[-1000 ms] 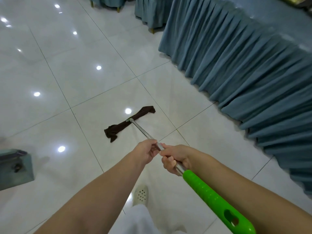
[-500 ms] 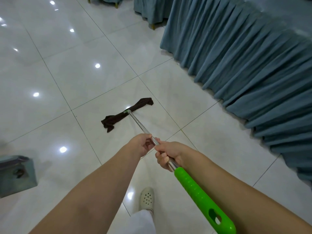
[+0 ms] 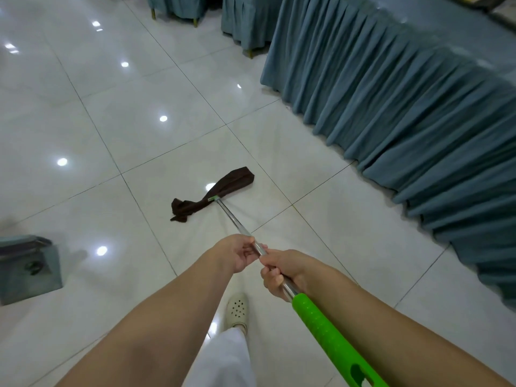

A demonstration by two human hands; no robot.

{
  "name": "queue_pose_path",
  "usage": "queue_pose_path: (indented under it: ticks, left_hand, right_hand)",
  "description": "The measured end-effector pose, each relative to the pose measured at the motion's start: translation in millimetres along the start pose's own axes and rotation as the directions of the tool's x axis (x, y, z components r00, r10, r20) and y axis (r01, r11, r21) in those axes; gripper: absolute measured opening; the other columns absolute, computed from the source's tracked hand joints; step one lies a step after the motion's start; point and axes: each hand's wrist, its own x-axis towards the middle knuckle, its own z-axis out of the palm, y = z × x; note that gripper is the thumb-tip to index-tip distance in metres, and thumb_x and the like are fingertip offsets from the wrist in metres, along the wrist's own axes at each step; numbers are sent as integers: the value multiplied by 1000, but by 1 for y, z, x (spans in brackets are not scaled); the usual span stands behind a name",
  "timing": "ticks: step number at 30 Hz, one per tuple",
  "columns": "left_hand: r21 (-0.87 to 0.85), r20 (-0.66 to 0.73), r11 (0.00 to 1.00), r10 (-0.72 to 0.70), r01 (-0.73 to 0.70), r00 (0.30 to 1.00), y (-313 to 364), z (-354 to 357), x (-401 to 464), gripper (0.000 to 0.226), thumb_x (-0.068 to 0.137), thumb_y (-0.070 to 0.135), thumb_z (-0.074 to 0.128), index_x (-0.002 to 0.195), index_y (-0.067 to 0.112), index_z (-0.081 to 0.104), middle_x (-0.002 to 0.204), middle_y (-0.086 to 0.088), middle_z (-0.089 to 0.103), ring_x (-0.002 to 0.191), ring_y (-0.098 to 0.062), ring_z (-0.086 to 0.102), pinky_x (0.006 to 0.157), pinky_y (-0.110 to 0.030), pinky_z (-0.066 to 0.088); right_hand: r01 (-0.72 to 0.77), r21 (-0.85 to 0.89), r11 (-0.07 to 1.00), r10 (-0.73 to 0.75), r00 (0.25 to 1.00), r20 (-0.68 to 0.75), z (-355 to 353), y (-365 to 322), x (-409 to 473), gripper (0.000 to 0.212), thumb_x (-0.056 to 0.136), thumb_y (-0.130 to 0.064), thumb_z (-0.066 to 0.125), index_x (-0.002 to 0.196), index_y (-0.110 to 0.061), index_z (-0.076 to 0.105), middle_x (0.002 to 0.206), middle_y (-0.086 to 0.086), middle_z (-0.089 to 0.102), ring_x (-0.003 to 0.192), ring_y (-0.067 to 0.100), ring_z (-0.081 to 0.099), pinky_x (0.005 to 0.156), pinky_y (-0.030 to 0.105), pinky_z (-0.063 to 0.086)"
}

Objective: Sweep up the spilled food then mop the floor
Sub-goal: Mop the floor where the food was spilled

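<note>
From the head camera, looking down past both forearms: the left hand point(image 3: 237, 254) is wrapped around the metal shaft of the mop point(image 3: 240, 229), fingers curled under it and thumb on top; the right hand point(image 3: 282, 275) grips the same shaft just behind, close enough that the two hands nearly touch, its fingers folded over the metal right above the green handle point(image 3: 324, 331); that green handle runs back toward the lower right corner, with an oval hanging hole near its end.

The shaft slants forward and left from the hands down to the floor point(image 3: 139, 129), where it meets a small green clamp holding the mop cloth point(image 3: 215, 195); the cloth is dark brown, lying flat on the tiles as a long twisted strip set crosswise to the shaft, one end bunched toward the left, the other broader end toward the upper right; it sits near a crossing of tile joints.

The floor is glossy pale tile with round light reflections; a pleated blue-grey table skirt point(image 3: 405, 121) hangs to the floor along the right side, well apart from the cloth; draped chairs point(image 3: 245, 20) stand at the top edge; a grey-green box-like object point(image 3: 28, 268) sits on the floor at the left edge, blurred; a cream perforated shoe point(image 3: 237, 308) and a white trouser leg point(image 3: 226, 358) show between the forearms.
</note>
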Motion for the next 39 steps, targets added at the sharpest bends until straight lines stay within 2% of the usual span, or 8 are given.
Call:
queue_pose_path:
  ticks: [3,7,11,14,17,20,29,39]
  left_hand:
    - [-13,13,1000,1,-1,1000,-55,-8,-21,19,99,4,40,103,-11,50,68,-25,66,43,-29,67,34,-26,51]
    - [-19,18,1000,-16,17,1000,-125,-17,-48,20,100,6,41,110,-10,49,67,-25,67,40,-27,66,33,-26,49]
    - [-56,32,998,-34,36,999,-183,-30,-84,17,99,4,42,94,-10,50,83,-26,60,39,-26,65,32,-29,50]
    - [-70,57,996,-49,53,997,-214,-39,-113,23,99,4,42,85,-13,49,64,-26,65,38,-26,65,34,-32,53]
    - [-88,51,995,-50,54,997,-234,-48,-139,24,99,4,41,82,-11,49,44,-23,60,32,-25,60,32,-32,51]
    - [-93,40,995,-24,28,999,-246,-58,-161,27,99,3,42,75,-8,48,37,-19,55,28,-24,57,32,-32,50]
    - [-126,34,992,-7,11,999,-253,-82,-183,26,99,3,43,75,-5,49,37,-16,54,28,-22,57,32,-31,51]
    - [-134,23,991,-10,13,1000,-184,-131,-167,27,97,6,50,72,-4,49,36,-12,54,27,-18,55,40,-31,54]
  right_hand:
    - [-8,-26,1000,8,1000,-7,-17,52,-20,29,97,-6,41,110,-29,53,57,2,37,26,5,32,29,7,26]
    - [-16,-36,999,16,1000,2,-36,119,-50,21,98,-6,42,104,-23,52,45,2,38,25,5,30,28,6,27]
    - [-57,-88,994,58,998,14,-48,176,-81,15,97,-6,43,98,-19,51,41,2,38,24,4,29,25,8,26]
    - [-81,-128,989,82,997,10,-51,208,-100,15,97,-6,42,97,-18,50,40,2,38,24,4,30,24,8,25]
    - [-103,-171,980,106,994,9,-48,229,-114,18,98,-5,40,83,-12,47,39,2,38,23,5,30,24,9,25]
    - [-132,-236,963,136,991,-2,-40,242,-124,27,98,-6,39,71,-8,42,38,2,37,22,5,30,24,9,25]
    - [-179,-330,927,185,983,-13,-17,252,-132,29,98,-7,38,68,-9,38,39,1,36,21,5,29,24,10,25]
    - [-184,-281,942,188,982,-11,54,217,-104,30,98,-9,45,68,-5,42,40,3,38,22,6,30,23,11,26]
